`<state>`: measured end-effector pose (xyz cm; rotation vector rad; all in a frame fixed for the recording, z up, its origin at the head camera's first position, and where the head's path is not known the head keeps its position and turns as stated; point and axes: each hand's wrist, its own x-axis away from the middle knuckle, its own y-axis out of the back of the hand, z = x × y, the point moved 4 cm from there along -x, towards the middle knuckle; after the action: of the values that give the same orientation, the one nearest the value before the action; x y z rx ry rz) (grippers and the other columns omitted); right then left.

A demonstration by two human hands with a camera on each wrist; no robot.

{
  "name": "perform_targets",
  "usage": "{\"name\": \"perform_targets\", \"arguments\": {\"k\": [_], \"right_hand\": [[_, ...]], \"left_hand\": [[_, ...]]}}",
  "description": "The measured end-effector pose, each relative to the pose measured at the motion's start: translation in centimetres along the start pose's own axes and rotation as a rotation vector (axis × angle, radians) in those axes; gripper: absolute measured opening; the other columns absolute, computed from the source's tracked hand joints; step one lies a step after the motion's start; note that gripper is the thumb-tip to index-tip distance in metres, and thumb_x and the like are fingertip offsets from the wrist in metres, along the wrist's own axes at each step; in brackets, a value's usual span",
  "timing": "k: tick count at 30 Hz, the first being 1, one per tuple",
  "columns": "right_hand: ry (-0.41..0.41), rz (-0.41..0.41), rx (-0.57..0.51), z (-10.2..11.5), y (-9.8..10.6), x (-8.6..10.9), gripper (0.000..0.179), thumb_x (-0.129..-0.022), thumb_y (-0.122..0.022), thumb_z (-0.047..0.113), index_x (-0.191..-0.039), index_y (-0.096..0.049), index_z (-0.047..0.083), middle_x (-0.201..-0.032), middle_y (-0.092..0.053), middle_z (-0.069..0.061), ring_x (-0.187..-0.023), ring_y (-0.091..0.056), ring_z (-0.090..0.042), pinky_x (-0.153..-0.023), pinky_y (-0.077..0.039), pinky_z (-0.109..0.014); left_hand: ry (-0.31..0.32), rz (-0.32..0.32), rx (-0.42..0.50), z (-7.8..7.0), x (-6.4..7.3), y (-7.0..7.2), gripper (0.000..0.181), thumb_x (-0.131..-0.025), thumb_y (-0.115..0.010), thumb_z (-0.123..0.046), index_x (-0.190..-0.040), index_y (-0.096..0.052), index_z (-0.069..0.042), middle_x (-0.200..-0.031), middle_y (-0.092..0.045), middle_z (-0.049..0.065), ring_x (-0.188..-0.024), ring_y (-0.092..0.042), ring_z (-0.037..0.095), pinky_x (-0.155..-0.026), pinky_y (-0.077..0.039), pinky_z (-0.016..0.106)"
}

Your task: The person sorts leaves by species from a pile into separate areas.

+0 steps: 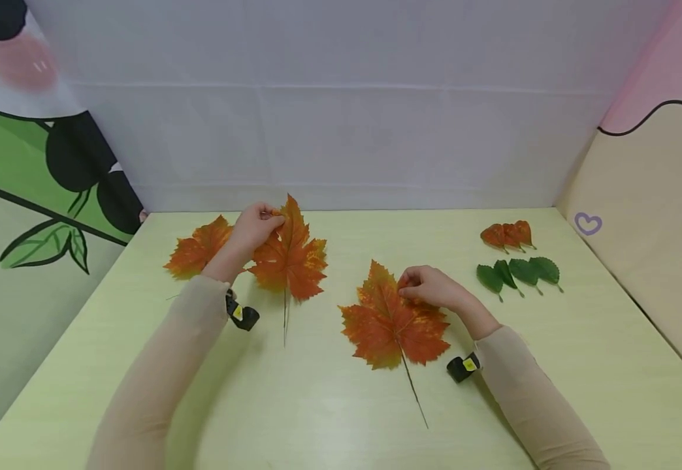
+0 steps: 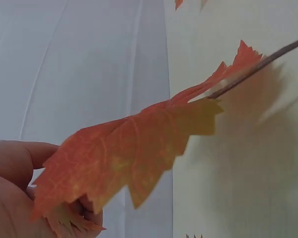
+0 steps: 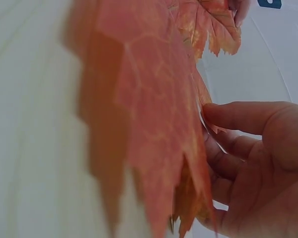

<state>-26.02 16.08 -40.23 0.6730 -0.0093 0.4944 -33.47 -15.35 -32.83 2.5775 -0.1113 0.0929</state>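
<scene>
My left hand [image 1: 254, 225] pinches the upper left edge of an orange maple leaf [image 1: 291, 254]. Its thin stem points down toward the front, and in the left wrist view the leaf [image 2: 124, 153] is raised off the table, casting a shadow. The right hand [image 1: 432, 287] grips another orange maple leaf [image 1: 396, 320] by its upper right edge, thumb against fingers, as the right wrist view also shows. This leaf's long dark stem slants toward the front; whether it touches the table I cannot tell. A third maple leaf [image 1: 202, 248] lies behind my left wrist, partly hidden by it.
At the right of the pale table [image 1: 317, 418] lies a row of small orange-brown leaves [image 1: 508, 235]. Several small green leaves [image 1: 520, 273] lie in a row just in front of them. A white panel [image 1: 347, 143] stands along the back, with printed panels at both sides.
</scene>
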Motion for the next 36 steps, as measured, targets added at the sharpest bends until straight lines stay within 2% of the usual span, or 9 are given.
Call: {"name": "perform_targets", "arguments": {"k": [6, 9, 12, 17, 22, 27, 32, 36], "right_hand": [[-0.013, 0.002, 0.007, 0.1, 0.0, -0.1, 0.008, -0.089, -0.056, 0.012, -0.090, -0.058, 0.003, -0.077, -0.057, -0.007, -0.066, -0.045, -0.017, -0.060, -0.038, -0.029], [-0.010, 0.005, 0.006, 0.0, 0.0, -0.1, 0.009, -0.089, -0.056, 0.011, -0.090, -0.058, 0.003, -0.076, -0.056, -0.006, -0.065, -0.044, -0.017, -0.059, -0.037, -0.029], [-0.010, 0.004, 0.004, 0.0, 0.0, -0.1, 0.009, -0.089, -0.056, 0.011, -0.090, -0.058, 0.003, -0.076, -0.056, -0.006, -0.065, -0.044, -0.017, -0.059, -0.037, -0.028], [-0.014, 0.003, -0.001, -0.1, 0.0, -0.2, 0.009, -0.089, -0.056, 0.011, -0.089, -0.058, 0.003, -0.075, -0.055, -0.005, -0.064, -0.044, -0.017, -0.058, -0.036, -0.028], [-0.017, 0.004, 0.002, -0.1, 0.0, -0.2, 0.008, -0.089, -0.056, 0.012, -0.088, -0.057, 0.004, -0.073, -0.053, -0.003, -0.062, -0.042, -0.016, -0.057, -0.035, -0.028], [-0.011, 0.003, 0.011, -0.1, 0.1, -0.3, 0.008, -0.089, -0.056, 0.012, -0.088, -0.057, 0.004, -0.074, -0.053, -0.003, -0.062, -0.042, -0.016, -0.057, -0.035, -0.028], [-0.006, -0.001, 0.008, 0.0, 0.2, -0.2, 0.009, -0.088, -0.056, 0.011, -0.089, -0.057, 0.002, -0.075, -0.054, -0.005, -0.064, -0.043, -0.016, -0.058, -0.036, -0.028], [-0.005, -0.006, 0.005, 0.0, 0.2, -0.1, 0.011, -0.088, -0.056, 0.011, -0.090, -0.057, 0.001, -0.076, -0.054, -0.007, -0.064, -0.043, -0.017, -0.058, -0.036, -0.028]], "left_hand": [[0.075, -0.041, 0.077, 0.8, -1.8, 1.1, 0.033, -0.093, -0.051, -0.023, -0.118, -0.045, -0.002, -0.093, -0.055, 0.004, -0.068, -0.053, 0.011, -0.059, -0.045, 0.024], [0.094, -0.043, 0.115, 1.3, -2.7, 1.3, 0.034, -0.093, -0.050, -0.022, -0.121, -0.046, -0.002, -0.090, -0.054, 0.002, -0.061, -0.052, 0.009, -0.054, -0.044, 0.023], [0.101, -0.053, 0.109, 1.8, -3.4, 1.5, 0.033, -0.093, -0.051, -0.023, -0.119, -0.048, -0.003, -0.085, -0.054, 0.001, -0.057, -0.051, 0.009, -0.052, -0.044, 0.023], [0.081, -0.085, 0.050, 2.1, -4.1, 1.8, 0.028, -0.092, -0.053, -0.022, -0.112, -0.053, -0.001, -0.081, -0.054, 0.001, -0.058, -0.050, 0.010, -0.054, -0.043, 0.023], [0.065, -0.100, -0.023, 2.4, -5.0, 2.0, 0.031, -0.092, -0.053, -0.022, -0.114, -0.053, 0.000, -0.092, -0.055, 0.006, -0.072, -0.050, 0.014, -0.061, -0.043, 0.023], [0.025, -0.115, -0.072, 2.9, -5.8, 2.1, 0.026, -0.091, -0.054, -0.023, -0.106, -0.054, -0.001, -0.098, -0.054, 0.011, -0.084, -0.049, 0.023, -0.066, -0.041, 0.027], [-0.023, -0.168, -0.086, 3.8, -6.5, 2.0, 0.023, -0.090, -0.056, -0.023, -0.100, -0.057, -0.002, -0.093, -0.056, 0.009, -0.075, -0.048, 0.021, -0.064, -0.039, 0.028], [-0.020, -0.208, -0.075, 4.3, -6.9, 1.5, 0.026, -0.089, -0.059, -0.023, -0.103, -0.059, -0.002, -0.089, -0.057, 0.007, -0.067, -0.048, 0.014, -0.060, -0.041, 0.026]]}}
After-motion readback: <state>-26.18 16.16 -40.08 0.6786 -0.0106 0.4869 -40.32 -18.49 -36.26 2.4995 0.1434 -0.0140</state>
